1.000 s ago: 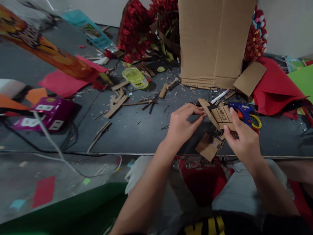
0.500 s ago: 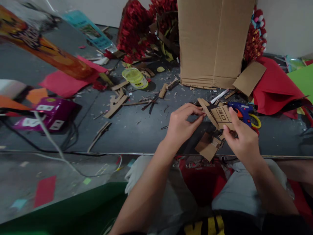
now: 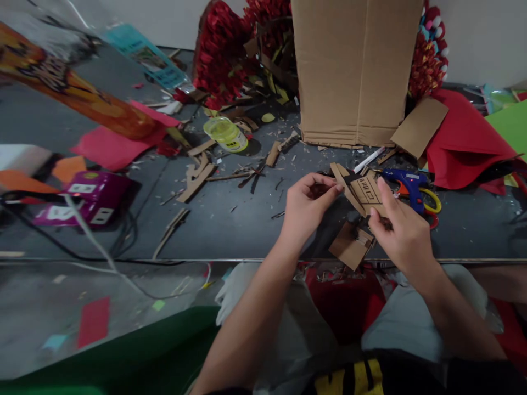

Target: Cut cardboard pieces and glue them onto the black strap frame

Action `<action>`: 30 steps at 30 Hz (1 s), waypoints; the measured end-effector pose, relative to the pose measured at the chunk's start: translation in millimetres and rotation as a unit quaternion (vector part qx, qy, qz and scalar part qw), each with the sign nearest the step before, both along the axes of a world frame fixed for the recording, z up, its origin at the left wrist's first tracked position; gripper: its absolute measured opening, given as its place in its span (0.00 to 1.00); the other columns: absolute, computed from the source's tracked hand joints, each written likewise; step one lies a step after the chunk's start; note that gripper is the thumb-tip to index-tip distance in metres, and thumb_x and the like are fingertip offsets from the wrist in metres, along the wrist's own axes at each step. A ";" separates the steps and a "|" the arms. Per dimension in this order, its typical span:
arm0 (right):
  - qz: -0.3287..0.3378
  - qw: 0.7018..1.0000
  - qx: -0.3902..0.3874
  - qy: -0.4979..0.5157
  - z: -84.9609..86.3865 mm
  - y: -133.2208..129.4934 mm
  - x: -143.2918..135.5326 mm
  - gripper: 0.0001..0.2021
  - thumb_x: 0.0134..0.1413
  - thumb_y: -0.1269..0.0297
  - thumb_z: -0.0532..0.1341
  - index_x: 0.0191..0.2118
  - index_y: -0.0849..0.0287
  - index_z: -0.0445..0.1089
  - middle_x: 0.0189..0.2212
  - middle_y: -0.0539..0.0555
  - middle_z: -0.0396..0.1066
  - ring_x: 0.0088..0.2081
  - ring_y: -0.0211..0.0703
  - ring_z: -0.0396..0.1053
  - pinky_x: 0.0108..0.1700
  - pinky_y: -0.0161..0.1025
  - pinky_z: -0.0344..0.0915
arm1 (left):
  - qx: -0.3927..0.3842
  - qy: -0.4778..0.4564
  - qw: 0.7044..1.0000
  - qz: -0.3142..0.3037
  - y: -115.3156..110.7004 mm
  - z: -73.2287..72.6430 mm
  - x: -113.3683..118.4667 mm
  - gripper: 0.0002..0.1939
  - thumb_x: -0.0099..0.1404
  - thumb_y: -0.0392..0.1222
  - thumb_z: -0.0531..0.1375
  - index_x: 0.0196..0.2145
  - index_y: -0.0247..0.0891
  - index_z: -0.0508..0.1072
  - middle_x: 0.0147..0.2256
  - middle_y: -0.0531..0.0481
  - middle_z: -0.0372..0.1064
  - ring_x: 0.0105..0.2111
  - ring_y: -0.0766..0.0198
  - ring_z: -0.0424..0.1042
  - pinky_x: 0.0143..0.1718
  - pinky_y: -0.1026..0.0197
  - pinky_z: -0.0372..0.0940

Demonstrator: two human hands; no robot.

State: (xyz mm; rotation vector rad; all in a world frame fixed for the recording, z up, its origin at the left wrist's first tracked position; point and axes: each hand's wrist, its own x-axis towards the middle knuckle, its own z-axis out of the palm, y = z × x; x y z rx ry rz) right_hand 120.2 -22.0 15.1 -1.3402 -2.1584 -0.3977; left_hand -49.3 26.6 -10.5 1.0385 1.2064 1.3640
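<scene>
My right hand point(image 3: 401, 230) pinches a small cardboard piece with black printing point(image 3: 366, 192) between thumb and fingers. A narrow cardboard strip point(image 3: 348, 189) stands against the left side of that piece. My left hand point(image 3: 308, 206) is at the strip's left, its thumb and index finger pressed together; whatever lies between the fingertips is too small to make out. Just behind my right hand lie a blue glue gun point(image 3: 405, 178) and scissors with a yellow and red handle point(image 3: 432, 202). Below the held piece, a cardboard scrap point(image 3: 349, 247) rests near the table edge.
A tall cardboard box point(image 3: 356, 71) stands at the back, beside red flower-like decorations point(image 3: 220, 55). Left of centre is a yellow-green jar point(image 3: 226, 134). A purple power strip point(image 3: 82, 197) with cables sits at the left. Red paper point(image 3: 461, 142) lies right, and cardboard scraps litter the dark table point(image 3: 230, 230).
The view has shifted slightly. Both hands keep their grip near the cardboard, and my left fingertips have moved slightly down and closer together beside the strip.
</scene>
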 end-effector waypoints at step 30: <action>0.048 0.992 -0.110 0.031 22.2 -23.0 -15.6 0.15 0.62 0.66 0.54 0.52 0.53 0.70 0.28 0.49 0.77 0.26 0.34 0.69 0.25 0.32 0.60 | -0.146 0.089 0.983 0.065 -17.2 25.0 -8.6 0.12 0.42 0.39 0.71 0.17 0.39 0.70 0.22 0.57 0.63 0.23 0.72 0.62 0.23 0.71 0.60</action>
